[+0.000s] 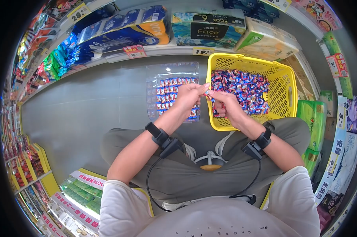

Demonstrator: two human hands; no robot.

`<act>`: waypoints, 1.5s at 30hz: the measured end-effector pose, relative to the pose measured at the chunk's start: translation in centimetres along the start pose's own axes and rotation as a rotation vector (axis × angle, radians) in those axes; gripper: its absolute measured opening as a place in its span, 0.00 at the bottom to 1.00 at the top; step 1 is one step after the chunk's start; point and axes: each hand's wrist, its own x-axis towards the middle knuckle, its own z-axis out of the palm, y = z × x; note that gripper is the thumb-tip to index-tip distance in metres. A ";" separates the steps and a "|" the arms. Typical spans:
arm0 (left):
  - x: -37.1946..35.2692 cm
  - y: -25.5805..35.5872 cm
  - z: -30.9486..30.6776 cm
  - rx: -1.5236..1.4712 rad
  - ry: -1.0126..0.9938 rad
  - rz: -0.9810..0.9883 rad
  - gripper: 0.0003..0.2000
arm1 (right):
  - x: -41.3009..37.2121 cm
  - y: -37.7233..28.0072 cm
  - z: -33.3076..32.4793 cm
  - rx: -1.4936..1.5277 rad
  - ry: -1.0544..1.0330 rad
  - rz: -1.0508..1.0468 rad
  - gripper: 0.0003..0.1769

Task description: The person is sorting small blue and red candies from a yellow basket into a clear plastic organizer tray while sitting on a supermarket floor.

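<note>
My left hand (190, 96) and my right hand (227, 104) meet over the near-left rim of the yellow basket (282, 73), fingertips pinched together on a small wrapped candy (207, 93) between them. Many loose candies (241, 89) in red and blue wrappers fill the bottom of the basket. Left of it, a clear plastic tray (152, 75) lies on the floor, with wrapped candies (166, 96) laid in neat rows. My left hand and forearm cover part of the tray's right side.
Shelves with tissue packs (210, 29) run along the far side. Green packs (310, 122) stand right of the basket. Snack bags (60, 59) hang at the far left. My crossed legs (210, 173) are close below the tray and basket.
</note>
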 end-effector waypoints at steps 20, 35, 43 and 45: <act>-0.9 1.0 0.5 -0.206 0.028 -0.018 0.10 | 1.0 0.6 -0.3 -0.046 0.100 -0.221 0.09; -0.2 -2.8 1.1 -0.225 -0.086 0.004 0.06 | 1.9 1.0 -1.3 0.255 0.192 -0.236 0.07; 1.3 -4.8 0.3 -0.250 0.285 0.039 0.06 | 2.2 1.8 -1.2 0.260 0.168 -0.115 0.10; 2.4 -5.3 -0.6 -0.282 0.429 0.029 0.07 | 2.2 1.8 -1.2 0.279 0.156 -0.051 0.04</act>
